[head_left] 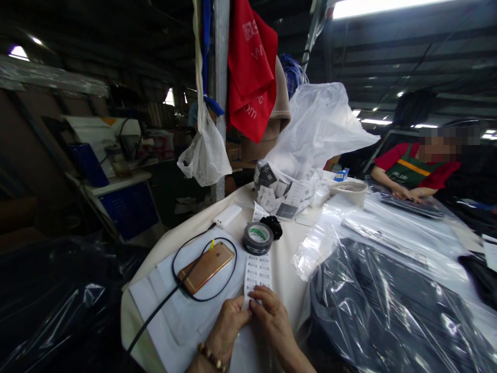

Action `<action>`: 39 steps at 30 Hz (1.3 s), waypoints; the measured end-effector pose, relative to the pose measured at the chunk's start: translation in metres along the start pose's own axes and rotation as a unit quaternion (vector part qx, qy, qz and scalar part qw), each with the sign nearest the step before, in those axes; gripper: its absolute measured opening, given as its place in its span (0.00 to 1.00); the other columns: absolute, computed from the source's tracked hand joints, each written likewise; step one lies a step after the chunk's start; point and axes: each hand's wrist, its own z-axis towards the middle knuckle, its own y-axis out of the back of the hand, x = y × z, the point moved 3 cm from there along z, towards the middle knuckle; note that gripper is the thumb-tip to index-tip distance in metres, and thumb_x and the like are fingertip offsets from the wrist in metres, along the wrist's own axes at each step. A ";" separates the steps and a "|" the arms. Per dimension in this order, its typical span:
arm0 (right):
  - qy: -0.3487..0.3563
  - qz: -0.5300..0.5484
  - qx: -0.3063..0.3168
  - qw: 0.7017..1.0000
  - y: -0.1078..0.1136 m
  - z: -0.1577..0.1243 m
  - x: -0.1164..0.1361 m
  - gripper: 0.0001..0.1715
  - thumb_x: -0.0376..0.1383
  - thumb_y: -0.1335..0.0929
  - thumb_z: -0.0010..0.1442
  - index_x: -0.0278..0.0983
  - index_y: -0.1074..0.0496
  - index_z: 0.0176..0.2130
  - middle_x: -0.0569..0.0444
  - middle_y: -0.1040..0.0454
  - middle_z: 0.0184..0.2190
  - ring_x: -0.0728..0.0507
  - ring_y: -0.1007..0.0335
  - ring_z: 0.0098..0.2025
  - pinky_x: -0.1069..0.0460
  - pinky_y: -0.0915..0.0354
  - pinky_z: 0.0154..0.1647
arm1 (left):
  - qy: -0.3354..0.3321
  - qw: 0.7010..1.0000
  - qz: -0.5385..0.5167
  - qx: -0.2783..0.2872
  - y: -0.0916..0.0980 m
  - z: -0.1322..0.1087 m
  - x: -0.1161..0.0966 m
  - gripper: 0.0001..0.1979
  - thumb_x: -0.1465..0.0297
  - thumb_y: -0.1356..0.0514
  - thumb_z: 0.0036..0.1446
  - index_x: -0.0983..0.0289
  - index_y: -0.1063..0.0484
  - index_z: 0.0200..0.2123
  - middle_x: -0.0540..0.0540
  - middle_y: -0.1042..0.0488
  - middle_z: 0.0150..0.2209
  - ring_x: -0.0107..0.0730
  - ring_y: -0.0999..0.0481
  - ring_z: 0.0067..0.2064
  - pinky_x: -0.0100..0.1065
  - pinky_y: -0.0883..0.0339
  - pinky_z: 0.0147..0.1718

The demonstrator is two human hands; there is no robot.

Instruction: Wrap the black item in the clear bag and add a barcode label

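Note:
A strip of printed labels (258, 267) runs down the table toward me. At its near end, my left hand (231, 324) is closed with the thumb and fingers pinching the strip's edge. My right hand (269, 311) is closed on the same strip, its fingertips pressed on the labels beside the left thumb. A roll of dark tape (258, 238) sits on the strip's far part, touching a black scrunchie-like bundle (272, 227). Left of the strip lies a gold phone (207, 267) with a black cable (176, 285) looped around it.
A white power bank (228, 216) lies behind the phone. Clear-bagged dark garments (388, 311) cover the right side. A plastic bag of printed tags (287, 191) stands at the back, near a pole (221, 103) with a red cloth (252, 72). Across the table, a co-worker's hands (407, 194) rest on a packed garment.

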 end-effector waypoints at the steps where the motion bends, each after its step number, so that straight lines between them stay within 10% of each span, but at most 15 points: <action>1: -0.006 0.006 0.000 1.000 0.000 0.000 0.000 0.15 0.45 0.32 0.46 0.42 0.21 0.33 0.48 0.26 0.44 0.34 0.37 0.53 0.38 0.47 0.59 | 0.002 1.000 0.002 0.001 0.000 0.000 0.000 0.17 0.62 0.34 0.44 0.67 0.23 0.35 0.56 0.23 0.32 0.44 0.27 0.41 0.37 0.35 0.44; 39: -0.130 0.211 -0.018 0.969 -0.004 0.003 0.007 0.18 0.47 0.28 0.41 0.37 0.23 0.29 0.55 0.24 0.26 0.42 0.30 0.32 0.50 0.34 0.37 | -0.018 0.995 0.076 -0.069 0.022 0.013 0.028 0.16 0.66 0.34 0.36 0.64 0.30 0.31 0.54 0.24 0.32 0.41 0.26 0.39 0.35 0.34 0.41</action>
